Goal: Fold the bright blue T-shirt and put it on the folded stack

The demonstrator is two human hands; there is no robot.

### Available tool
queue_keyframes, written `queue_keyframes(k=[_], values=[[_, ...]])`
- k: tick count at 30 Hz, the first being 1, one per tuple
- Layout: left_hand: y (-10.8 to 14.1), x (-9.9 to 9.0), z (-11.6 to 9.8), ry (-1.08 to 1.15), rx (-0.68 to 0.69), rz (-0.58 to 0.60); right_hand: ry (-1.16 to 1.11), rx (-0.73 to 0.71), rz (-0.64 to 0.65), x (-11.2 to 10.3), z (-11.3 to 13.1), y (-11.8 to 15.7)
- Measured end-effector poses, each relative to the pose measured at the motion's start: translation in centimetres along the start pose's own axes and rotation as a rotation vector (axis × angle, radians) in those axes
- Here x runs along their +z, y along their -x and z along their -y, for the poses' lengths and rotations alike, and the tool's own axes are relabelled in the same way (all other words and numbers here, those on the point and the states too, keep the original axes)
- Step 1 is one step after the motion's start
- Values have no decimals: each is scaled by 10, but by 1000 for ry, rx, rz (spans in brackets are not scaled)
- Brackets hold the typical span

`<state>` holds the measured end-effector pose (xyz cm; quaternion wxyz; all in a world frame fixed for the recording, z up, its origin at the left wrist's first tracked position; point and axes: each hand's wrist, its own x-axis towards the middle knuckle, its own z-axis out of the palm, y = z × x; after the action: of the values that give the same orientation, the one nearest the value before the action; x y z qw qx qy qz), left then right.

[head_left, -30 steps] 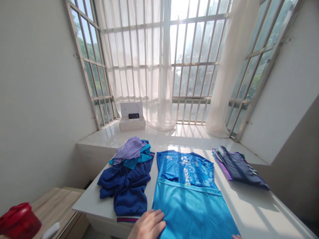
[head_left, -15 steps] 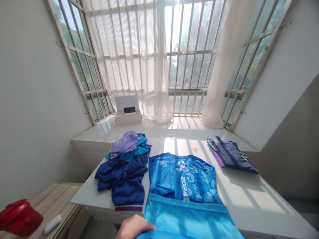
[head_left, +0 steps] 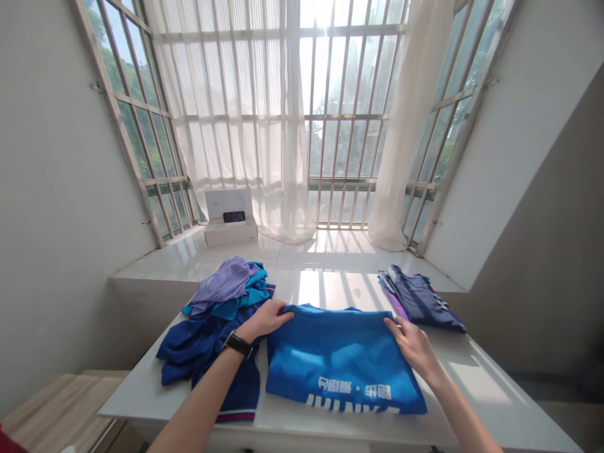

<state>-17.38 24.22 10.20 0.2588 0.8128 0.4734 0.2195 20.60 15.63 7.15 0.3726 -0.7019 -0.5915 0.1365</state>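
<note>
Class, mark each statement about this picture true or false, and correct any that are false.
1. The left hand wears a black watch on its wrist. True.
2. The right hand rests on the crumpled clothes. False: the right hand is on the blue shirt, and the crumpled clothes are beside that shirt.
3. A phone sits on a white box. True.
4. The dark folded clothes lie on the floor. False: the dark folded clothes lie on the white table.

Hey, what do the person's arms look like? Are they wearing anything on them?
The left arm has no sleeve and wears a black wristwatch with a black strap. The right arm has no sleeve either, and no watch shows on it.
</note>
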Motion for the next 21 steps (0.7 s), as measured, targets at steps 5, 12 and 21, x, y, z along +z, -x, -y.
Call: queue_keyframes(k=[5, 12, 21], values=[[-28, 19, 37, -91, -6, 24, 64, -84, 76, 31, -19, -28], [-31, 31, 56, -122, -66, -26, 83, -109, 174, 41, -36, -45], [-29, 34, 45, -222, -153, -85, 166, 26, 117, 53, -54, -56]])
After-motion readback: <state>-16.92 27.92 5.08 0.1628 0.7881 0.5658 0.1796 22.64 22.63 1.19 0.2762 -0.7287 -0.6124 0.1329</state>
